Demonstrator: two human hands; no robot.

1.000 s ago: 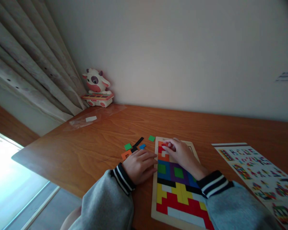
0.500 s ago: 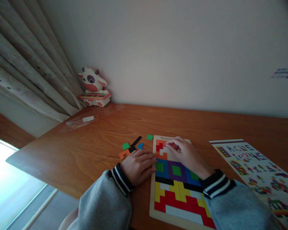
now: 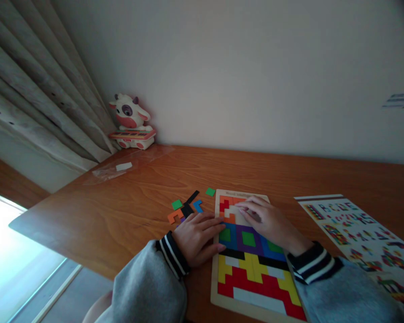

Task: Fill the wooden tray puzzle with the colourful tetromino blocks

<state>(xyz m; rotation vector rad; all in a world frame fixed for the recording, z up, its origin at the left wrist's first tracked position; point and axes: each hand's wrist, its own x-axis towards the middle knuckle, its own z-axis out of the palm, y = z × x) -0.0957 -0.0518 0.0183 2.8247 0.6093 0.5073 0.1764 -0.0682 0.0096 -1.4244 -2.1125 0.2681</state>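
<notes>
A wooden puzzle board (image 3: 214, 287) lies on the table, its lower part covered with coloured block pieces. My left hand (image 3: 199, 237) rests at its left edge, fingers stretched out and flat over the rim and the blue piece (image 3: 231, 244). Over the upper part hovers my right hand (image 3: 264, 217), thumb and fingertips drawn together by the bare patch. Whether a small piece is between them cannot be made out. Near those fingertips sit a red piece (image 3: 223, 205) and an orange piece (image 3: 229, 219). My right wrist and forearm hide part of the board's right side.
Loose pieces lie left of the board: black (image 3: 187, 210), orange (image 3: 175, 216), blue (image 3: 198, 206) and green (image 3: 210, 192). A printed pattern sheet (image 3: 353, 233) is on the right. A cow toy with a keyboard (image 3: 132, 123) and clear plastic wrap (image 3: 104, 174) are toward the back left.
My right hand has shifted slightly right and down; the red seen under its fingers no longer shows. My left hand has slid a little right, its fingers farther over the board's edge.
</notes>
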